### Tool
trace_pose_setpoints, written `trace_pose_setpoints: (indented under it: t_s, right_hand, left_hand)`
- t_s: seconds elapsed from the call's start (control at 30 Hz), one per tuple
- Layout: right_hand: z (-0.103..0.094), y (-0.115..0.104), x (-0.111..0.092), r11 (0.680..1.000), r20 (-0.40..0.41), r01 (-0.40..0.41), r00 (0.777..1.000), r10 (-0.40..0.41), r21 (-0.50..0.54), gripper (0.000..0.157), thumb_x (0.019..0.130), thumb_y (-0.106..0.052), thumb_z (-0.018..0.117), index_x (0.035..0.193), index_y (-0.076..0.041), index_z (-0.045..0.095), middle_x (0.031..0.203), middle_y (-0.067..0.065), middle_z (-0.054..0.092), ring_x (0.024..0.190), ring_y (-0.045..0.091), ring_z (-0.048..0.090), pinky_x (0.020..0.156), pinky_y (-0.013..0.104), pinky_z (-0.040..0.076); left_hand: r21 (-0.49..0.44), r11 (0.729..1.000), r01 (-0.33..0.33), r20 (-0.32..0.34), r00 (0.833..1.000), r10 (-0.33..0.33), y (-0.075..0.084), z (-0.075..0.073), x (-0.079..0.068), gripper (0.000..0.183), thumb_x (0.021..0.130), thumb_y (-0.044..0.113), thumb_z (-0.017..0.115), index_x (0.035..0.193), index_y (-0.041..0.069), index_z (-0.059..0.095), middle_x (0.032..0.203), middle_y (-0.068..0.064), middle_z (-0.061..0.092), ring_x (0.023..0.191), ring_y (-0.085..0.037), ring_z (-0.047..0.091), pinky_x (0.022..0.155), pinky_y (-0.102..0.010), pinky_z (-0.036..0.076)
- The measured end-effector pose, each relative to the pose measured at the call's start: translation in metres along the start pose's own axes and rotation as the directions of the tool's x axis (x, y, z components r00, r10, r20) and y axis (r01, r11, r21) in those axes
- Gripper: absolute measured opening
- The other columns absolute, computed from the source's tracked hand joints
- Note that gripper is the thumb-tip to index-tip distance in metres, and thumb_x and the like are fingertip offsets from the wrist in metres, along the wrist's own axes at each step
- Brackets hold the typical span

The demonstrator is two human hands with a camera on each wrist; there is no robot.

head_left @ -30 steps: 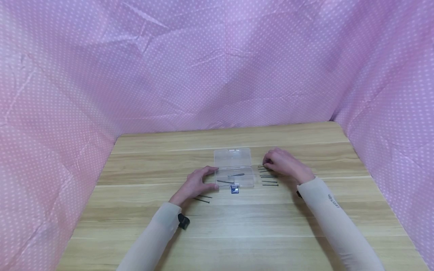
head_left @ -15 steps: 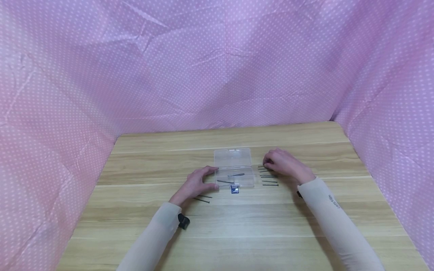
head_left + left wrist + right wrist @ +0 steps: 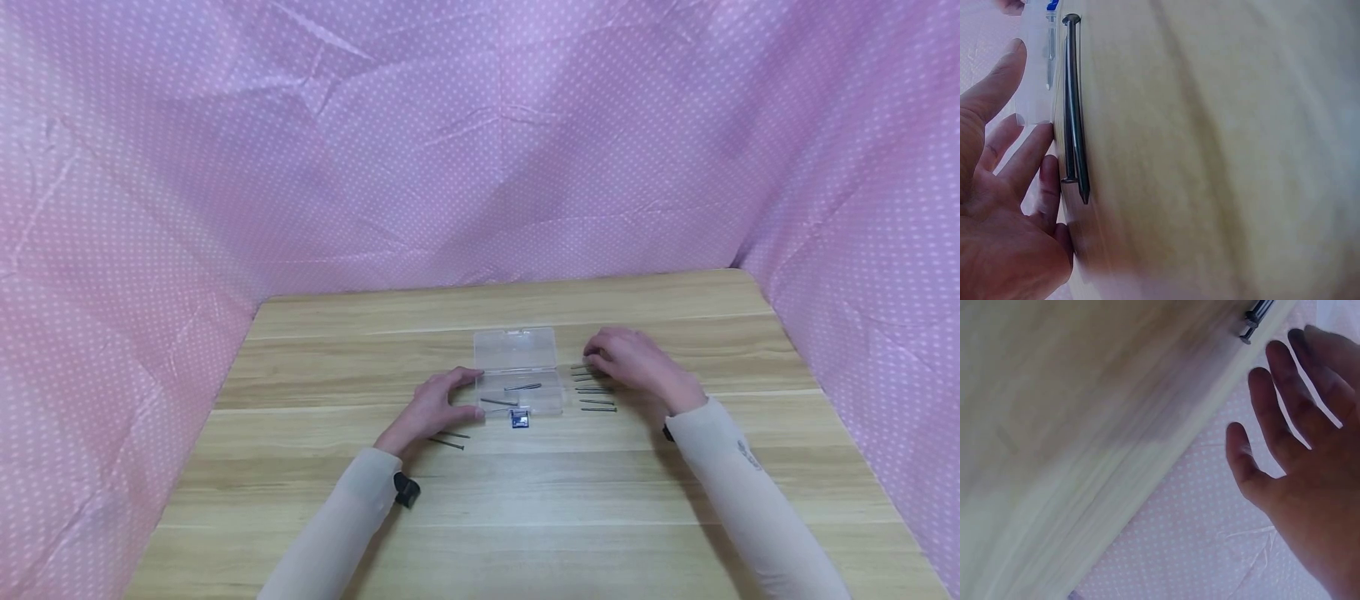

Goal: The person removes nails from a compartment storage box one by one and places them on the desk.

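In the head view a clear plastic box (image 3: 540, 400) stands with its lid (image 3: 513, 348) laid back, and a few nails (image 3: 498, 402) lie inside. My left hand (image 3: 433, 404) spans the box's left end, thumb and forefinger at its corners; the left wrist view shows those fingers fairly straight. Two nails (image 3: 1073, 112) lie beside this hand. My right hand (image 3: 630, 358) is at the far end of a row of nails (image 3: 597, 402) right of the box. In the right wrist view its fingers are loosely bent, with nail heads (image 3: 1250, 322) just beyond the fingertips.
A small blue-and-white piece (image 3: 520, 419) sits at the box's front edge. Everything lies on a wood-grain table (image 3: 480, 517). Pink polka-dot cloth (image 3: 480, 167) hangs behind and on both sides of the table.
My right hand has shifted slightly to the right, and its fingertips have drawn back a little from the far end of the nail row. My left hand and the box have stayed put.
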State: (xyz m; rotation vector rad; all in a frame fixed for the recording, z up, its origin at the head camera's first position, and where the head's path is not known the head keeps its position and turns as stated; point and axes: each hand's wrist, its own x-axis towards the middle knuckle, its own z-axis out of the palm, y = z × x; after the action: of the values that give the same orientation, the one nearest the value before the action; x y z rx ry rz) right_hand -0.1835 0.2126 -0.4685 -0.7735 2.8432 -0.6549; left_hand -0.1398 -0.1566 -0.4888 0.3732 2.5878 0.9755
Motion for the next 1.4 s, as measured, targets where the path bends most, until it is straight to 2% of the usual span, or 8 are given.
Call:
trace_pose_setpoints:
  t_s: [0.27,0.6,0.9,1.1,1.4]
  right_hand:
    - [0.000,-0.009,-0.004,0.999,-0.171,0.054,0.984,-0.054,-0.008,0.014,0.100,-0.010,0.068,0.108,-0.002,0.075,0.106,0.011,0.074,0.101,0.030,0.069,0.097,0.053,0.052]
    - [0.003,-0.025,-0.007,0.996,-0.331,0.091,0.940,-0.084,0.006,0.012,0.097,-0.010,0.073,0.106,-0.004,0.075,0.106,0.012,0.075,0.101,0.033,0.069,0.096,0.055,0.052]
    - [0.010,-0.041,-0.010,0.992,-0.380,0.122,0.918,-0.113,0.000,0.012,0.094,-0.013,0.075,0.104,-0.007,0.076,0.104,0.009,0.075,0.103,0.032,0.067,0.093,0.056,0.049]
    - [0.016,-0.054,-0.009,0.987,-0.418,0.162,0.897,-0.145,0.005,0.011,0.092,-0.012,0.077,0.102,-0.007,0.076,0.103,0.008,0.075,0.102,0.032,0.068,0.094,0.057,0.049]
    - [0.024,-0.070,-0.003,0.983,-0.394,0.183,0.904,-0.165,0.007,0.012,0.094,-0.014,0.077,0.103,-0.007,0.077,0.104,0.008,0.075,0.101,0.031,0.068,0.090,0.053,0.052]
  left_hand:
    - [-0.005,1.000,-0.001,0.000,1.000,0.001,0.001,-0.001,0.000,0.067,0.085,0.042,0.084,0.146,0.030,0.058,0.151,0.000,0.056,0.143,-0.034,0.044,0.118,-0.061,0.028]
    - [0.000,1.000,0.010,0.007,1.000,-0.010,0.003,-0.001,0.001,0.068,0.086,0.042,0.084,0.147,0.030,0.058,0.152,0.001,0.055,0.143,-0.034,0.044,0.119,-0.061,0.026]
    - [-0.006,1.000,0.023,0.010,1.000,-0.023,0.003,-0.001,0.001,0.068,0.086,0.042,0.084,0.147,0.031,0.057,0.153,0.002,0.055,0.143,-0.033,0.044,0.119,-0.059,0.027]
    - [-0.002,1.000,0.004,0.003,1.000,-0.004,0.001,-0.001,0.002,0.066,0.087,0.042,0.084,0.146,0.030,0.058,0.152,0.002,0.056,0.142,-0.034,0.044,0.118,-0.060,0.027]
    - [-0.002,1.000,-0.006,-0.002,1.000,0.006,0.000,-0.001,0.000,0.067,0.086,0.043,0.084,0.146,0.030,0.058,0.151,0.001,0.057,0.141,-0.034,0.046,0.118,-0.059,0.028]
